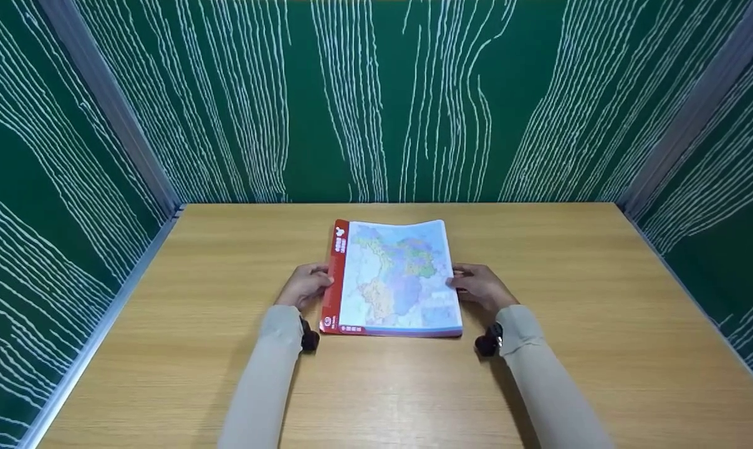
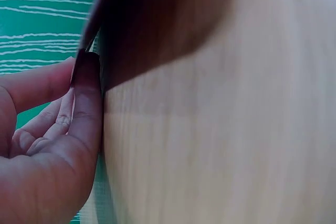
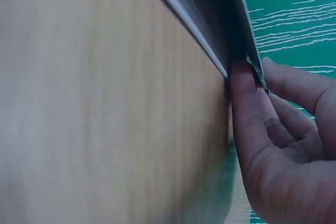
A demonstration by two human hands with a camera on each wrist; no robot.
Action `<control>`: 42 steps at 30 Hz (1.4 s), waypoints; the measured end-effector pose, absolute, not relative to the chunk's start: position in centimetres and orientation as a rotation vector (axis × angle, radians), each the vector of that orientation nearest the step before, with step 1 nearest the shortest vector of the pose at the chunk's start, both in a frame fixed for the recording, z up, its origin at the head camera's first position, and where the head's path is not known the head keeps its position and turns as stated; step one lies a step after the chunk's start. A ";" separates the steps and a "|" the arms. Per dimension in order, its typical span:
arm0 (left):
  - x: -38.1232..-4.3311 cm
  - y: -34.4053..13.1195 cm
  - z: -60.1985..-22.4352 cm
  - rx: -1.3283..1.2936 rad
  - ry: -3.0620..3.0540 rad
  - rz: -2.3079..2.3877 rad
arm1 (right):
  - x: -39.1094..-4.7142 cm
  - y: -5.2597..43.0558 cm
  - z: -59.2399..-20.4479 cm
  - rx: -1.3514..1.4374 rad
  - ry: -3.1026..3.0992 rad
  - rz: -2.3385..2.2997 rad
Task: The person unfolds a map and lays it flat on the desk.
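Note:
A map book [image 1: 395, 274] lies on the wooden table, its cover showing a coloured map with a red strip along the left side. At that red edge my left hand [image 1: 304, 285] pinches the book, thumb on top and fingers beneath. The left wrist view shows the thin edge [image 2: 94, 17] between thumb and fingers [image 2: 86, 98]. My right hand [image 1: 481, 287] pinches the opposite edge, thumb over the cover. In the right wrist view, its fingers [image 3: 247, 103] reach under an upper layer [image 3: 244, 19], with a lower layer spread apart beneath.
The wooden table [image 1: 164, 374] runs back to a green wall [image 1: 414, 100] with white wavy lines. Similar green panels stand at both sides, joined by grey corner posts [image 1: 111, 106]. A small dark device [image 1: 490, 340] sits at the right wrist, another [image 1: 310, 337] at the left.

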State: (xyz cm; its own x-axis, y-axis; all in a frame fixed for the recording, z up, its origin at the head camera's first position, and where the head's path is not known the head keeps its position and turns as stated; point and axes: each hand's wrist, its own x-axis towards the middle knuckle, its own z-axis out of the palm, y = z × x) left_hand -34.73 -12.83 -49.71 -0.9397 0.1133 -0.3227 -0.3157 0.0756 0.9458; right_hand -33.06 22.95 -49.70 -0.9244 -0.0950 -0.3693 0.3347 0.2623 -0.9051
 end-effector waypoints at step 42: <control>-34.9 -12.5 -49.9 -0.261 2.144 1.910 | -32.1 23.5 -50.4 0.143 2.215 -1.788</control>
State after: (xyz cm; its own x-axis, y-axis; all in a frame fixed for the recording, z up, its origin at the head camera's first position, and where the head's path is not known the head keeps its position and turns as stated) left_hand -34.86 -12.53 -49.95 -0.9506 0.0372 -0.3081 -0.3018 0.1209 0.9457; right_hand -32.13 23.50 -50.41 -0.9529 -0.1038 -0.2850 0.2567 0.2247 -0.9400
